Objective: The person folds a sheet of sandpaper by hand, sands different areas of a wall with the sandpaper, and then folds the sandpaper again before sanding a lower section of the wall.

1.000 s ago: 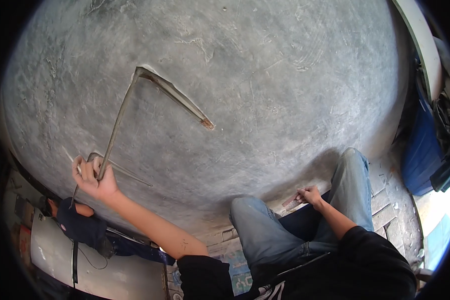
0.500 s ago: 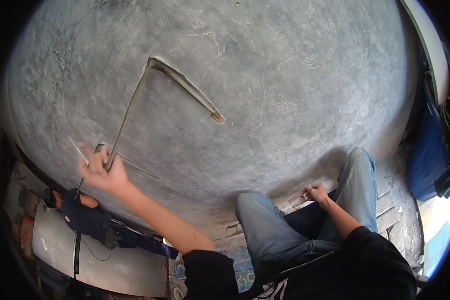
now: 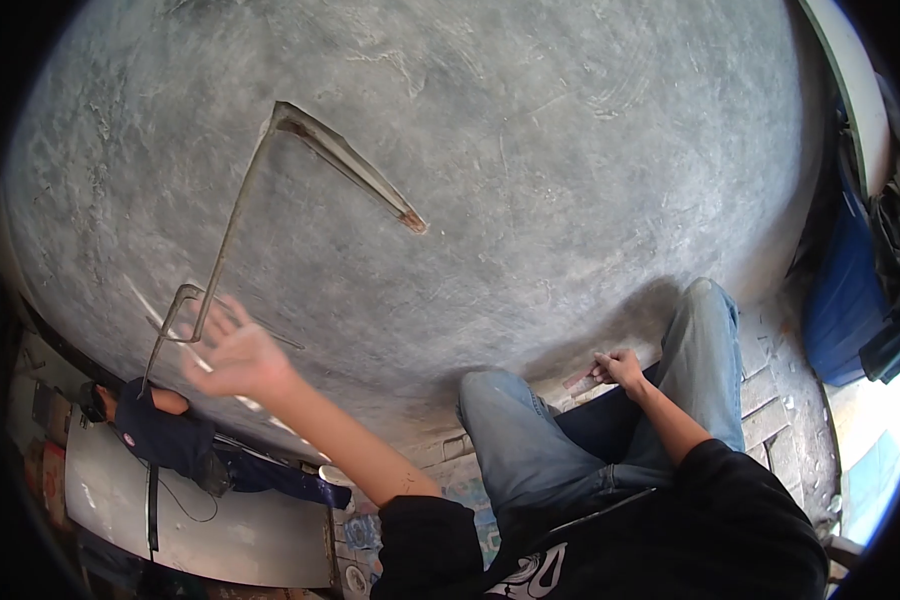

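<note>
My left hand [image 3: 238,352] is raised beside the lower end of a bent metal strip [image 3: 232,235], its fingers spread and slightly blurred. A thin pale rod [image 3: 150,303] crosses by my thumb; whether it touches my hand I cannot tell. The strip angles sharply at its top, and its other arm ends in a rusty tip against the grey, scuffed surface [image 3: 530,190]. Beside my fingers is a curved metal hook [image 3: 178,295]. Down between my knees, my right hand [image 3: 622,372] is closed on a small flat reddish-brown piece [image 3: 578,381].
At the lower left, a person in dark clothes [image 3: 170,430] is beside a large pale panel [image 3: 250,535]. A blue container [image 3: 838,305] stands at the right, near a paved floor [image 3: 775,420]. A small white cup [image 3: 332,474] sits behind my left forearm.
My left hand has come away from the metal strip, shifting slightly right and turning, with its fingers opening. My right hand still has the reddish-brown piece. The view has shifted a little.
</note>
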`<state>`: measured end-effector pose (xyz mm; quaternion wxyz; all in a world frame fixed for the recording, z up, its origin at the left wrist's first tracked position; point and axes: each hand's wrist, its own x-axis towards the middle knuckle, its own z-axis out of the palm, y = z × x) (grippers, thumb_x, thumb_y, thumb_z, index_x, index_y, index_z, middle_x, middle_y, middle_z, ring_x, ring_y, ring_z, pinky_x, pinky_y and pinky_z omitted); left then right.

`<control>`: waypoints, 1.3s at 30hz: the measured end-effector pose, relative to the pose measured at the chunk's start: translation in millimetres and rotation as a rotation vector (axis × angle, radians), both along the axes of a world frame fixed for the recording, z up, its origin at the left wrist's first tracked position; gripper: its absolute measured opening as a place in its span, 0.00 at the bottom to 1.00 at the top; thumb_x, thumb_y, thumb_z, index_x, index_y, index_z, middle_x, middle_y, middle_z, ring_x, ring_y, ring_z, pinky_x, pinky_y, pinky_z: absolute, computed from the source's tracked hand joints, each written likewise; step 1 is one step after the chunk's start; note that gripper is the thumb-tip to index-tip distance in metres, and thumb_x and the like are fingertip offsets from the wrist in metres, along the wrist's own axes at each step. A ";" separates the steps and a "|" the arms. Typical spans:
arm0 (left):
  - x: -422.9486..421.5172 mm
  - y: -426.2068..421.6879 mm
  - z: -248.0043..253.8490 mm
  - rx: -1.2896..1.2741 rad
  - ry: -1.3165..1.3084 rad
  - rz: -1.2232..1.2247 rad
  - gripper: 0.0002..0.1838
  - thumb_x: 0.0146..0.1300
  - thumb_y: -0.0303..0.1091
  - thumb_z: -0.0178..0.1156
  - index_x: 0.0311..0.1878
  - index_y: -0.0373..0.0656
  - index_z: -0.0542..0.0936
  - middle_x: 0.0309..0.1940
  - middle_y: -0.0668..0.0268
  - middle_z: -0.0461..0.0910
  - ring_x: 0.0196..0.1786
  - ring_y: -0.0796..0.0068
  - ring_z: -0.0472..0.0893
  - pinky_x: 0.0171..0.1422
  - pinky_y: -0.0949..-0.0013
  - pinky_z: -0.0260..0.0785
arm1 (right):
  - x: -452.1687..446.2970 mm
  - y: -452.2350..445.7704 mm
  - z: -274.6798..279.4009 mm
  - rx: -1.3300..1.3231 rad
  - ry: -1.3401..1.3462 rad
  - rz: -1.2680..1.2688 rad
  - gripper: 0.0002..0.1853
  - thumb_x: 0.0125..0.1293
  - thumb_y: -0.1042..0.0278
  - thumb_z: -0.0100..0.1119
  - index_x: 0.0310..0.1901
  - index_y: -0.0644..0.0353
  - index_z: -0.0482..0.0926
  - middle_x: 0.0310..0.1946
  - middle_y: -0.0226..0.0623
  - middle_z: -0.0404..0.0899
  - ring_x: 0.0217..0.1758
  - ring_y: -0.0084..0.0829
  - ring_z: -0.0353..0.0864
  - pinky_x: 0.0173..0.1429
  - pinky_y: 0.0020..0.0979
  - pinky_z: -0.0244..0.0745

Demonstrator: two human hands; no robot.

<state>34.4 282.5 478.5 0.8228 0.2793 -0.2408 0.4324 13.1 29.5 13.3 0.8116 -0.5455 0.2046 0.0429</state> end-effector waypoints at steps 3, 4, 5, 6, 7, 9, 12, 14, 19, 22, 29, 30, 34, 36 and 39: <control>20.7 -9.8 -64.0 0.151 0.290 0.052 0.23 0.60 0.41 0.51 0.56 0.41 0.61 0.46 0.57 0.67 0.51 0.66 0.68 0.60 0.60 0.57 | 0.1 1.5 2.0 -0.020 -0.011 -0.005 0.14 0.64 0.64 0.55 0.28 0.68 0.78 0.22 0.35 0.79 0.20 0.21 0.76 0.26 0.21 0.73; 21.4 -26.2 -89.9 0.229 0.385 0.082 0.21 0.61 0.41 0.50 0.53 0.42 0.62 0.45 0.58 0.67 0.49 0.69 0.69 0.58 0.61 0.59 | 1.4 1.8 2.4 -0.037 -0.018 -0.008 0.15 0.64 0.64 0.55 0.28 0.68 0.79 0.22 0.35 0.79 0.20 0.21 0.76 0.26 0.21 0.73; 27.0 -32.8 -121.0 0.381 0.435 0.089 0.21 0.60 0.39 0.51 0.54 0.41 0.61 0.43 0.59 0.69 0.47 0.69 0.70 0.55 0.61 0.61 | 2.0 2.6 3.3 -0.035 -0.014 -0.010 0.15 0.64 0.64 0.55 0.28 0.68 0.79 0.22 0.35 0.79 0.20 0.21 0.76 0.26 0.21 0.73; 31.4 -38.0 -153.2 0.532 0.484 0.094 0.21 0.60 0.37 0.51 0.54 0.40 0.61 0.42 0.60 0.70 0.45 0.69 0.71 0.52 0.60 0.63 | 2.0 3.1 5.0 -0.060 -0.040 -0.010 0.15 0.64 0.63 0.55 0.27 0.68 0.79 0.21 0.35 0.79 0.20 0.21 0.76 0.25 0.21 0.73; 29.8 -48.0 -181.5 0.675 0.517 0.112 0.21 0.60 0.35 0.53 0.54 0.39 0.62 0.40 0.61 0.70 0.44 0.70 0.72 0.51 0.63 0.63 | 1.5 3.5 6.4 -0.086 -0.063 -0.011 0.15 0.64 0.63 0.55 0.27 0.68 0.80 0.20 0.35 0.79 0.20 0.20 0.77 0.25 0.21 0.72; 28.4 -64.2 -237.6 1.003 0.418 0.218 0.19 0.58 0.32 0.56 0.51 0.39 0.64 0.37 0.62 0.72 0.42 0.69 0.72 0.50 0.66 0.64 | 1.0 4.8 9.6 -0.144 -0.090 -0.002 0.15 0.64 0.64 0.55 0.26 0.68 0.80 0.19 0.34 0.79 0.20 0.20 0.77 0.25 0.21 0.72; 25.8 -76.8 -297.5 1.543 0.114 0.333 0.21 0.54 0.28 0.59 0.51 0.38 0.67 0.41 0.56 0.74 0.45 0.61 0.74 0.53 0.64 0.65 | -0.9 5.3 17.5 -0.229 -0.219 0.032 0.15 0.64 0.64 0.55 0.25 0.68 0.80 0.18 0.33 0.79 0.21 0.19 0.77 0.25 0.22 0.71; 21.2 -97.5 -312.5 1.715 0.088 0.256 0.25 0.54 0.28 0.60 0.55 0.38 0.65 0.45 0.55 0.74 0.48 0.59 0.74 0.55 0.62 0.65 | 0.9 7.6 21.1 -0.148 -0.328 0.015 0.14 0.64 0.65 0.55 0.26 0.67 0.79 0.19 0.34 0.79 0.22 0.18 0.77 0.25 0.22 0.71; 37.3 -124.7 -359.9 1.750 0.375 -0.256 0.29 0.56 0.29 0.59 0.61 0.38 0.63 0.44 0.52 0.78 0.46 0.53 0.78 0.50 0.60 0.71 | 7.5 0.4 39.1 -0.150 -0.335 -0.084 0.12 0.65 0.67 0.55 0.28 0.68 0.77 0.20 0.34 0.79 0.23 0.19 0.78 0.27 0.22 0.73; 56.3 -136.9 -381.7 1.699 0.293 -0.379 0.23 0.58 0.27 0.57 0.57 0.38 0.68 0.42 0.52 0.79 0.44 0.53 0.80 0.47 0.61 0.73 | 10.7 -12.3 48.1 -0.140 -0.270 -0.203 0.10 0.65 0.70 0.54 0.30 0.69 0.76 0.21 0.35 0.80 0.25 0.21 0.80 0.30 0.22 0.77; 72.7 -151.4 -430.8 1.280 0.661 -0.746 0.10 0.63 0.25 0.54 0.47 0.34 0.76 0.39 0.62 0.81 0.43 0.79 0.78 0.48 0.75 0.70 | 17.5 -14.6 54.6 -0.548 -0.295 -0.377 0.09 0.60 0.74 0.58 0.39 0.69 0.74 0.27 0.40 0.82 0.29 0.22 0.82 0.34 0.23 0.78; 72.1 -151.9 -434.0 1.205 0.715 -0.786 0.10 0.63 0.25 0.55 0.47 0.33 0.77 0.39 0.63 0.81 0.43 0.79 0.78 0.48 0.75 0.70 | 17.7 -13.1 55.2 -0.563 -0.271 -0.380 0.09 0.59 0.74 0.59 0.39 0.68 0.74 0.27 0.39 0.81 0.30 0.23 0.82 0.35 0.23 0.77; 72.4 -148.9 -437.1 1.199 0.716 -0.993 0.13 0.62 0.24 0.56 0.50 0.34 0.73 0.43 0.62 0.79 0.44 0.77 0.79 0.50 0.74 0.71 | 18.3 -16.2 53.7 -0.744 -0.237 -0.388 0.08 0.55 0.74 0.63 0.35 0.66 0.75 0.28 0.38 0.79 0.29 0.27 0.80 0.33 0.25 0.75; 71.7 -149.6 -434.6 1.182 0.702 -1.038 0.16 0.60 0.21 0.56 0.52 0.34 0.71 0.44 0.62 0.78 0.45 0.76 0.79 0.50 0.73 0.71 | 17.0 -18.2 60.4 -0.807 -0.209 -0.370 0.09 0.53 0.74 0.64 0.35 0.65 0.76 0.30 0.38 0.78 0.31 0.30 0.80 0.34 0.27 0.74; 69.0 -151.0 -429.6 1.234 0.646 -1.029 0.18 0.58 0.18 0.55 0.53 0.34 0.70 0.43 0.61 0.79 0.47 0.76 0.78 0.51 0.73 0.71 | 14.6 -16.5 72.2 -1.206 -0.414 -0.335 0.13 0.46 0.75 0.67 0.35 0.63 0.77 0.40 0.38 0.77 0.46 0.38 0.75 0.47 0.32 0.71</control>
